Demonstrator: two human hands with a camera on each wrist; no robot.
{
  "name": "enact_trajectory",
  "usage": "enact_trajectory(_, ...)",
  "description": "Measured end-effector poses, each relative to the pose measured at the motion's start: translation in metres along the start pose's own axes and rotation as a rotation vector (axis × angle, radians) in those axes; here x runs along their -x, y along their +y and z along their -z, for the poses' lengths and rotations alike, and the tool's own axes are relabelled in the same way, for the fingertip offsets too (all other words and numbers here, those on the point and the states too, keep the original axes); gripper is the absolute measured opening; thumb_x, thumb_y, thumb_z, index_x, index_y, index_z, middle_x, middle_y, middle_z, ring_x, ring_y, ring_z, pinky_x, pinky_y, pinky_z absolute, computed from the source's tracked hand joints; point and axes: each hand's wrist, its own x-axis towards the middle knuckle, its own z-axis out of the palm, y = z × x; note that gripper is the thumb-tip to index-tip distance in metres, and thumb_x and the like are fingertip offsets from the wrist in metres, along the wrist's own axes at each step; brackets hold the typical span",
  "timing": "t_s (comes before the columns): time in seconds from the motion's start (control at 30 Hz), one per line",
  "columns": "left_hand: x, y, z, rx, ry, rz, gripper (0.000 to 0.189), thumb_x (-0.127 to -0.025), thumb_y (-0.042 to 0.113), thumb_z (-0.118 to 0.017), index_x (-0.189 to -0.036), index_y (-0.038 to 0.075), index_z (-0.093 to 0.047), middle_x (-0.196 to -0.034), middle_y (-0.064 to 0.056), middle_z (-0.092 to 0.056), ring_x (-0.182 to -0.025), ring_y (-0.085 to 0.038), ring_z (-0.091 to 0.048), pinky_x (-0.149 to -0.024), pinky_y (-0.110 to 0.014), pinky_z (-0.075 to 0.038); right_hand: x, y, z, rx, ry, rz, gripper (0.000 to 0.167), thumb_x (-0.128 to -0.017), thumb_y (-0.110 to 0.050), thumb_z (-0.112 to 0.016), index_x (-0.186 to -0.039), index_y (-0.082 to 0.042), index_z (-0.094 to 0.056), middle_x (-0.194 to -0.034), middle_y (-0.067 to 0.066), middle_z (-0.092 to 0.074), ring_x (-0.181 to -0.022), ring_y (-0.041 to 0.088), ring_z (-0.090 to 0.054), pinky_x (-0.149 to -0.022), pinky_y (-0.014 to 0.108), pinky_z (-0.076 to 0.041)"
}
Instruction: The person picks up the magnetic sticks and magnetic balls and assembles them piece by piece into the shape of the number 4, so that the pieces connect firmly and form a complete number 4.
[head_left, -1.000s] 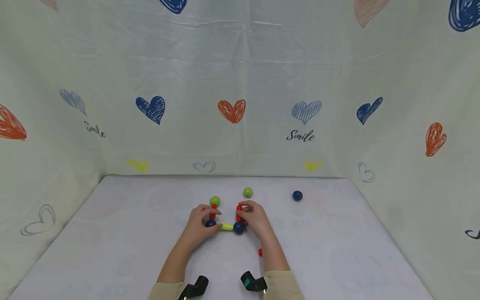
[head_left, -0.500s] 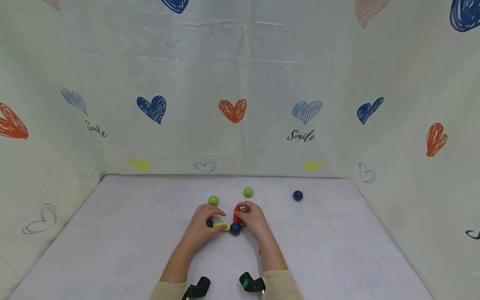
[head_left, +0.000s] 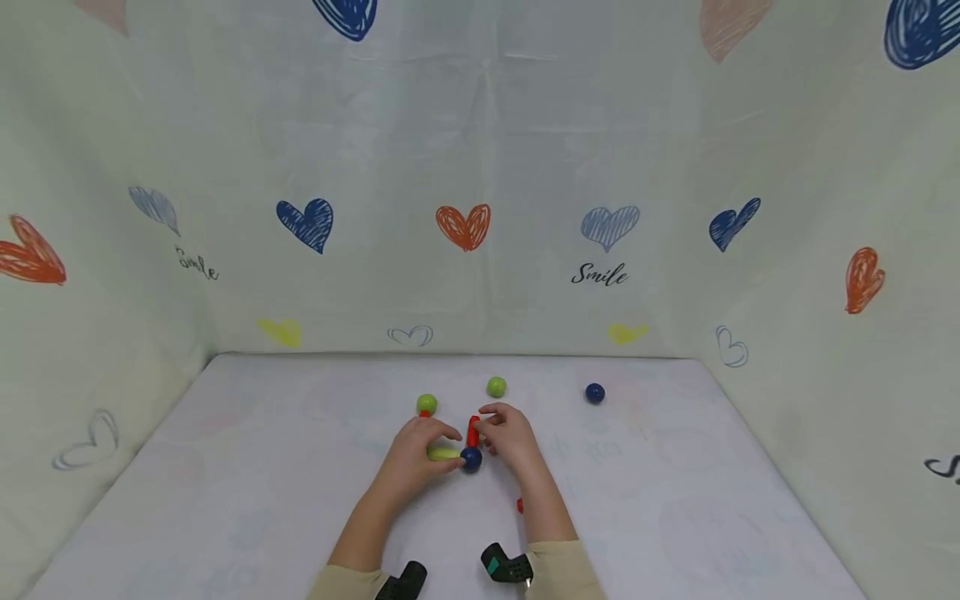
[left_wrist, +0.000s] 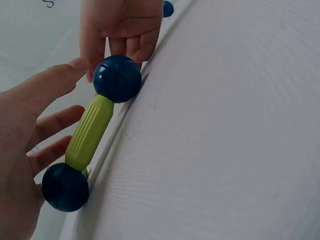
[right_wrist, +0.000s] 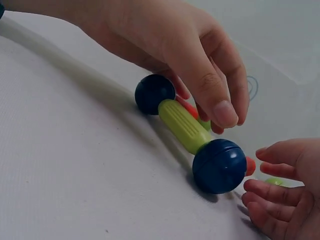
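Yellow-green rod [left_wrist: 90,132] between two blue balls [left_wrist: 117,79]

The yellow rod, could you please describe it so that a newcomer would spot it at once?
On the white table, find where one blue ball is joined to a second blue ball. The yellow rod runs straight between them, with grooves along its side. Its colour sets it apart: the nearby rods are red.

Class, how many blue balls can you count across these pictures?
3: the left ball and right ball, one at each end of the yellow-green rod, and a lone ball farther back, to the right. Others could be hidden from view.
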Motion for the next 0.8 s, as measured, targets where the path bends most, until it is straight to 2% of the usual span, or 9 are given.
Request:
enact_trajectory(0.13, 0.002, 0.005, -0.002, -0.021, -0.031, 0.025, 0.025, -0.075, 0.025, -0.085, -0.094, 0.017, -0.072, -0.098, 0.006, -0.067, -0.1, -0.02, -0.056, -0.09, -0.045, -0.045, 0.002, -0.003, 0.01, 0.045, 0.046, 0.003, 0.031, -0.089, -0.012, -0.066, -0.119, -0.001, -0.065, -0.09, 0.007, -0.064, -0.068, 0.017, -0.061, -0.058, 0.029, -0.051)
enact_trajectory(0.27, 0.003, 0.01, -0.002, -0.029, -0.033, 0.053, 0.026, -0.075, 0.025, -0.085, -0.095, 0.016, -0.072, -0.098, 0.005, -0.067, -0.101, -0.02, -0.055, -0.091, -0.045, -0.045, 0.005, -0.01, 0.022, 0.04, 0.097, 0.01, 0.033, -0.091, -0.016, -0.066, -0.122, -0.003, -0.064, -0.093, 0.007, -0.063, -0.072, 0.019, -0.061, -0.062, 0.03, -0.051)
enact_trajectory(0.53, 0.002, 0.019, 0.0, 0.004, -0.058, 0.133, 0.029, -0.075, 0.026, -0.085, -0.098, 0.015, -0.072, -0.097, 0.004, -0.067, -0.1, -0.021, -0.055, -0.09, -0.046, -0.046, 0.008, -0.023, 0.044, 0.089, 0.1, 0.013, 0.032, -0.093, -0.017, -0.065, -0.123, -0.004, -0.064, -0.095, 0.007, -0.063, -0.076, 0.022, -0.062, -0.066, 0.031, -0.052)
enact_trajectory(0.6, 0.002, 0.021, -0.001, 0.024, -0.046, 0.157, 0.029, -0.075, 0.026, -0.085, -0.099, 0.015, -0.072, -0.097, 0.004, -0.067, -0.101, -0.023, -0.056, -0.098, -0.051, -0.041, 0.007, -0.025, 0.05, 0.107, 0.101, 0.03, 0.032, -0.093, -0.016, -0.065, -0.122, -0.004, -0.064, -0.095, 0.007, -0.063, -0.075, 0.021, -0.061, -0.066, 0.031, -0.052)
enact_trajectory(0.7, 0.001, 0.022, -0.002, 0.021, -0.011, 0.17, 0.029, -0.075, 0.025, -0.085, -0.098, 0.014, -0.072, -0.096, 0.004, -0.069, -0.103, -0.025, -0.06, -0.107, -0.059, -0.027, 0.006, -0.027, 0.059, 0.128, 0.096, 0.052, 0.032, -0.092, -0.015, -0.065, -0.121, -0.003, -0.064, -0.095, 0.007, -0.064, -0.075, 0.02, -0.061, -0.066, 0.031, -0.051)
enact_trajectory(0.77, 0.001, 0.022, -0.005, 0.01, 0.011, 0.162, 0.028, -0.075, 0.025, -0.085, -0.096, 0.013, -0.072, -0.095, 0.003, -0.07, -0.103, -0.026, -0.062, -0.109, -0.063, -0.016, 0.006, -0.025, 0.066, 0.143, 0.091, 0.064, 0.032, -0.092, -0.015, -0.065, -0.121, -0.002, -0.064, -0.094, 0.007, -0.064, -0.074, 0.02, -0.061, -0.065, 0.031, -0.051)
enact_trajectory(0.8, 0.001, 0.022, -0.006, 0.007, 0.021, 0.158, 0.027, -0.075, 0.024, -0.085, -0.096, 0.013, -0.072, -0.095, 0.002, -0.07, -0.103, -0.026, -0.062, -0.109, -0.064, -0.015, 0.006, -0.025, 0.069, 0.144, 0.092, 0.066, 0.032, -0.092, -0.014, -0.065, -0.12, -0.001, -0.064, -0.094, 0.007, -0.064, -0.074, 0.02, -0.061, -0.065, 0.03, -0.051)
